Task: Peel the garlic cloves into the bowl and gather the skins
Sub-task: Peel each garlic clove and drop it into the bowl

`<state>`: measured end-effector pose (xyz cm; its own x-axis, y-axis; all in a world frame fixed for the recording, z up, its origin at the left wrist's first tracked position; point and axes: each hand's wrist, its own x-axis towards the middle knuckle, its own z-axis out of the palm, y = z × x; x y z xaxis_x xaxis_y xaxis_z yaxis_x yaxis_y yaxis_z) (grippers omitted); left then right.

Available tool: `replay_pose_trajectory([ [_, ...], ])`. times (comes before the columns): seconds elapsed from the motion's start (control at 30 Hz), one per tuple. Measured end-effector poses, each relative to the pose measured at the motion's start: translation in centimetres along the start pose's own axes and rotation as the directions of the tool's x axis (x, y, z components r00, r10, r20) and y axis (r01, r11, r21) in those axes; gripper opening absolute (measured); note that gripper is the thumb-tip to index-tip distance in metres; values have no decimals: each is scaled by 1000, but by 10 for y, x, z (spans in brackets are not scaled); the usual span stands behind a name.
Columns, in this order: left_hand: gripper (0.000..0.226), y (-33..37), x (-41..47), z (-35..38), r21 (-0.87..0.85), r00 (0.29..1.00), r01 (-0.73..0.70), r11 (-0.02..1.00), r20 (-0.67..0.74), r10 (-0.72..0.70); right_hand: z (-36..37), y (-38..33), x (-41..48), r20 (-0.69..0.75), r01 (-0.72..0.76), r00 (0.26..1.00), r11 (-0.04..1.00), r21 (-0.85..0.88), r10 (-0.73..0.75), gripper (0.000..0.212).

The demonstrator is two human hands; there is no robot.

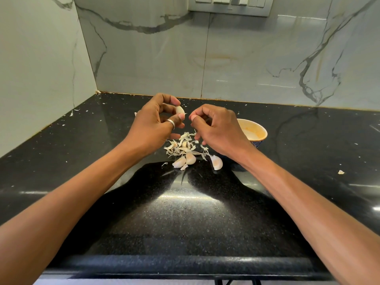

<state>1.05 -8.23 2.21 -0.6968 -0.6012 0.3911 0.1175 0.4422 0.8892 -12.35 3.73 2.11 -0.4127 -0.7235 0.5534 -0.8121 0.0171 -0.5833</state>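
Black speckled tabletop. Above it, left hand pinching a garlic clove between thumb and forefinger. Right hand just beside, fingers curled, thumb against forefinger; unclear whether gripping anything. Orange-lined bowl behind right hand. Heap of skins beneath both hands, three loose cloves at its near edge.

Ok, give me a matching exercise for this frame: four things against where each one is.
Things:
1 raised clove
2 bowl
3 skins pile
4 switch panel

Places:
a on the wall
b on the counter, below both hands
c pinched in the left hand
d partly hidden behind the right hand

Pairs: 1-c, 2-d, 3-b, 4-a.
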Motion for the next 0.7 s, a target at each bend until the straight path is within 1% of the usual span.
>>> replay_pose_trajectory([
  [0.17, 28, 0, -1, 1, 3, 1000, 0, 1000, 13, 0, -1, -2, -1, 33, 47, 998, 997, 66, -49, 18],
  [0.4, 32, 2, -2, 1, 5, 1000, 18, 1000, 20, -18, 0, 1, 0, 40, 32, 999, 998, 59, -34, 16],
  [0.57, 31, 5, -4, 2, -1, 1000, 21, 1000, 20, -21, -1, 2, 0, 46, 16, 999, 999, 47, -18, 10],
  [0.7, 31, 6, -4, 1, 2, 1000, 23, 1000, 21, -23, -1, 1, 0, 39, 27, 999, 999, 26, -28, 9],
])
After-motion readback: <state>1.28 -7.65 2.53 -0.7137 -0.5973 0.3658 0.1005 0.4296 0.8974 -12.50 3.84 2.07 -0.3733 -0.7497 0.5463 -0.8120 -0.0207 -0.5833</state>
